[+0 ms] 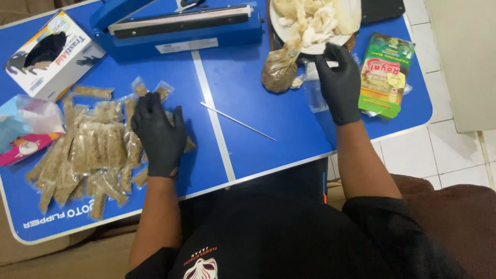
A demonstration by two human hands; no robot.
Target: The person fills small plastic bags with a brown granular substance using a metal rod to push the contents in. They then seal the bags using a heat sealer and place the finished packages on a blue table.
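Gloved left hand (pixel 157 135) on crinkly sachets (pixel 95 150)

Blue folding table (pixel 243 119), sealed packets (pixel 93 150), heat sealer (pixel 181 26), glove box (pixel 51 54), plate (pixel 315 23), possibly a skewer (pixel 237 121)

The blue worktop (pixel 268 119) carries a blue heat sealer (pixel 181 26) at its far edge. In front of the sealer and to its left lies a pile of small filled packets (pixel 93 150); the left hand (pixel 157 137), in a black glove, rests flat on this pile. To the right of the sealer stands a white plate (pixel 315 49) with pale pieces. The right hand (pixel 338 85), also gloved, touches the plate rim. A thin metal rod (pixel 237 121) lies between the hands.
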